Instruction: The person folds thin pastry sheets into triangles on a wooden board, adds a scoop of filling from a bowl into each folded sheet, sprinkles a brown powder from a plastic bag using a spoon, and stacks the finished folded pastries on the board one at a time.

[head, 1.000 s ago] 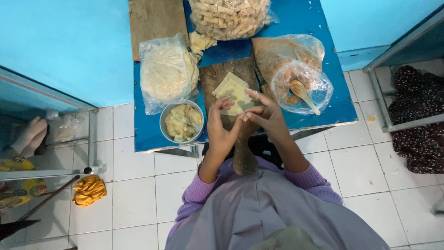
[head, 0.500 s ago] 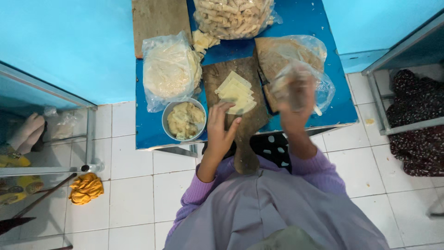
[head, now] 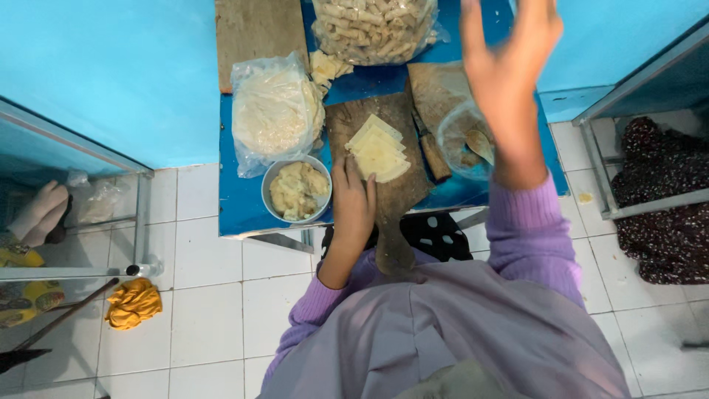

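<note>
View: a single head-worn camera, no second view to share the scene with.
Direction: straight down, past the person's chest and lap.
Distance: high above the blue counter, nearer to the raised right hand.
Frame: counter at top centre, white tiled floor around it.

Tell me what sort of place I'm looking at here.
Probably a small home or shop food-prep corner, though I can't be sure. A blue table stands on white floor tiles and holds a wooden board with stacked pastry wrappers, a bowl of filling, and a bag of finished rolls.
</note>
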